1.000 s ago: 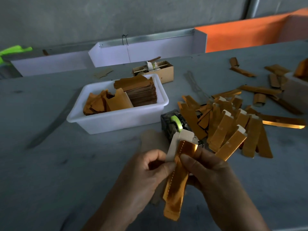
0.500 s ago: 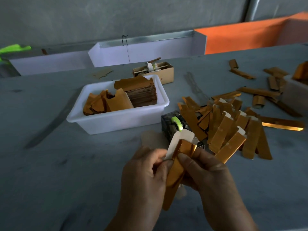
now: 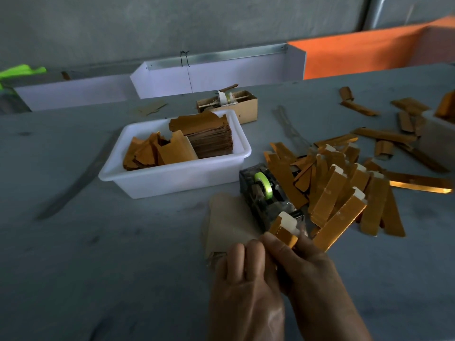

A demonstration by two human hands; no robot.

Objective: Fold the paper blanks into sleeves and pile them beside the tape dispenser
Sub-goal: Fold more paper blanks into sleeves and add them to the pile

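- White plastic tub (image 3: 152,183), well to the left of the grip and beyond it: holds flat gold-brown paper blanks (image 3: 211,134), one neat stack at its right end and loose pieces leaning at its left. Stock remains, so the task is judged unfinished.
- Left hand (image 3: 243,286): back of the hand faces the camera, fingers curled over the lower part of the gold sleeve (image 3: 283,231). It grips that piece (the contact itself is hidden under the knuckles).
- The sleeve stands up out of the grip, tilted away, its white inner flap showing at the top end. It is held just in front of the tape dispenser (image 3: 264,193), whose green roll sits immediately beyond the fingertips.
- Right hand (image 3: 312,271): thumb and fingers pinch the same sleeve from its right side, touching the left hand.
- Pile of finished sleeves (image 3: 339,193), just right of the grip and against the dispenser: fanned and overlapping, not squared.
- Risk, judged: if the fold is released before it is creased or taped, the sleeve may spring open.
- Risk, judged: dropping the piece onto the loose fan could slide neighbours outward, toward the stray strips further right.
- Risk, judged: low light may hide a misaligned edge.
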